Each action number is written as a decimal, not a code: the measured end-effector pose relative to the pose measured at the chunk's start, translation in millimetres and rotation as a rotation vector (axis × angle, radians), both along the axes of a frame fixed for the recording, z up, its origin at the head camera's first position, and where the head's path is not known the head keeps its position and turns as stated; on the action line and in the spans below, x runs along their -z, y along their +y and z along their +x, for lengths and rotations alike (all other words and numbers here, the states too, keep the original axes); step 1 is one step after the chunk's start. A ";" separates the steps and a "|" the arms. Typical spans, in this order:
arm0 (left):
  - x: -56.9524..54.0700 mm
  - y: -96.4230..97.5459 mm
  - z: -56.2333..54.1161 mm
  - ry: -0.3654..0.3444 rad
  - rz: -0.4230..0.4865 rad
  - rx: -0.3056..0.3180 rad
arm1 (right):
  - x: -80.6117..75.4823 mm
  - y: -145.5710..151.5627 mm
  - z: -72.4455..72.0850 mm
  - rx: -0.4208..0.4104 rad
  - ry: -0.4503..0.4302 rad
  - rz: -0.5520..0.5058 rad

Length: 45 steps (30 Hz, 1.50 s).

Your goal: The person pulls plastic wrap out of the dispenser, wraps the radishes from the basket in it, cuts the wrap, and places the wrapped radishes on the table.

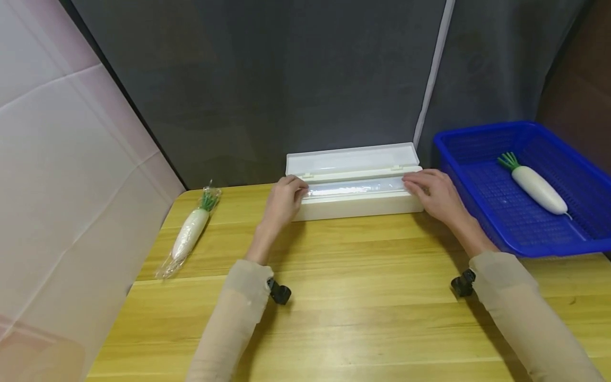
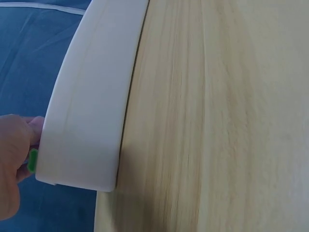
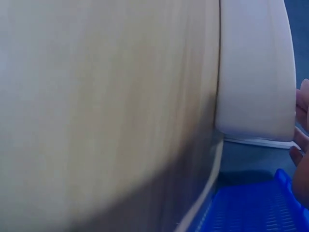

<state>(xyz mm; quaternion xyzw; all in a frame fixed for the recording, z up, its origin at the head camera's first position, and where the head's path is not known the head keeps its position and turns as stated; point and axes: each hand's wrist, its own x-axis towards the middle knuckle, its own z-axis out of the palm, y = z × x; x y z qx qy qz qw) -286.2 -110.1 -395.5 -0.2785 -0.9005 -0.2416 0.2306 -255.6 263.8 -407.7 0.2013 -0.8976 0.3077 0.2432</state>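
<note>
A long white cling film dispenser (image 1: 363, 206) lies on the table with its lid (image 1: 353, 158) raised at the back. Clear cling film (image 1: 355, 188) shines across its opening. My left hand (image 1: 282, 199) is at the dispenser's left end, fingers curled, pinching the film's edge. At the opposite end, my right hand (image 1: 436, 193) pinches the film between thumb and fingers. In the left wrist view, a small green piece (image 2: 32, 160) shows beside the left fingers at the box's end. The right wrist view shows the right fingertips (image 3: 301, 108) along the box's top edge.
On the left of the wooden table (image 1: 343, 307) lies a white radish (image 1: 191, 233) wrapped in clear film. A blue basket (image 1: 506, 241) stands at the right, holding an unwrapped white radish (image 1: 539, 188). A dark curtain (image 1: 267, 90) hangs behind the dispenser.
</note>
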 end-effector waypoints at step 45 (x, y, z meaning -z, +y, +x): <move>-6.7 -5.0 -17.0 -0.075 -0.118 0.000 | -1.7 -9.3 -26.0 0.056 0.026 0.005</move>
